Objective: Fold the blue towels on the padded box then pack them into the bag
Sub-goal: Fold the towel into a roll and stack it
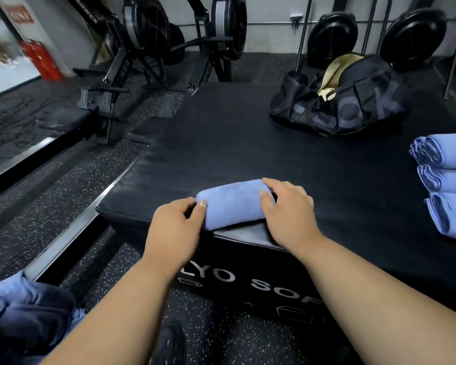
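Observation:
A folded blue towel [233,204] lies at the near corner of the black padded box [248,143]. My left hand [173,227] grips its left end, thumb on top. My right hand [287,209] grips its right end with the fingers curled over it. Three folded blue towels [448,180] are lined up at the box's right edge. The black duffel bag [348,101] sits open at the far right of the box, its pale lining showing.
More loose blue cloth [24,320] is piled at the lower left, off the box. Rowing machines [148,48] stand beyond the box on the speckled floor. Weight plates [411,35] lean at the back wall. A red extinguisher [41,60] stands far left.

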The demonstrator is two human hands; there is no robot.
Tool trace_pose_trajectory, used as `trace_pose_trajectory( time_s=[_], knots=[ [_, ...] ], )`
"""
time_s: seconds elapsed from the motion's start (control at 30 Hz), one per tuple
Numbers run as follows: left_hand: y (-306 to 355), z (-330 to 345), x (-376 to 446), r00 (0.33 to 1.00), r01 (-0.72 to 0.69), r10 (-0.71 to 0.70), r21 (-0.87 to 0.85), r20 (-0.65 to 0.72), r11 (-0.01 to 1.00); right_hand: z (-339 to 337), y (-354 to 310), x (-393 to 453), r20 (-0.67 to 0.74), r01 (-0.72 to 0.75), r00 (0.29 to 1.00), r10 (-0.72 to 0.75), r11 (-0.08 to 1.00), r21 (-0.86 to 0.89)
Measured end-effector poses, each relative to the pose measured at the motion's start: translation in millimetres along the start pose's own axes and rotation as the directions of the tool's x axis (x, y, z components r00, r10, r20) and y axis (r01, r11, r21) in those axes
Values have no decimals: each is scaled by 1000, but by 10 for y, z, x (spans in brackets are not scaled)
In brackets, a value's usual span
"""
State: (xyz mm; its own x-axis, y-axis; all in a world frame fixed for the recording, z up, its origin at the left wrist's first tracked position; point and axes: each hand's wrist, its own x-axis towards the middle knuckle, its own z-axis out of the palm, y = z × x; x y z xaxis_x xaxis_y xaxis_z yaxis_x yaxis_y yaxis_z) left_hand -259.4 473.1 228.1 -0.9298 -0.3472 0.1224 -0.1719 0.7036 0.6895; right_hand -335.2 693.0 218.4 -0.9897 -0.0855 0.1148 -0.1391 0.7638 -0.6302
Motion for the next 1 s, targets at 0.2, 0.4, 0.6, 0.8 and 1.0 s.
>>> trace_pose_trajectory(
  time_s=[0.2, 0.4, 0.6, 0.8, 1.0],
  knots=[
    [224, 88, -25, 930, 361, -358, 12, -86, 933, -72, -65, -9, 51, -123, 991, 127, 990, -63],
    [355, 92, 96, 878, 471, -469, 4, 94, 882, -218, -49, 47, 149, -210, 971, 189, 967, 144],
    [397, 121, 111, 892, 439, -436, -1, 122, 898, -300, -9, 27, 249, -287, 948, 199, 873, 394],
    [433, 165, 111, 891, 450, -444, -61, 97, 891, -418, 95, -38, 279, -298, 944, 177, 821, 487],
    [563, 79, 160, 811, 556, -546, 12, 211, 831, -251, 205, -91, 109, -132, 988, 109, 963, 234]
  ],
)
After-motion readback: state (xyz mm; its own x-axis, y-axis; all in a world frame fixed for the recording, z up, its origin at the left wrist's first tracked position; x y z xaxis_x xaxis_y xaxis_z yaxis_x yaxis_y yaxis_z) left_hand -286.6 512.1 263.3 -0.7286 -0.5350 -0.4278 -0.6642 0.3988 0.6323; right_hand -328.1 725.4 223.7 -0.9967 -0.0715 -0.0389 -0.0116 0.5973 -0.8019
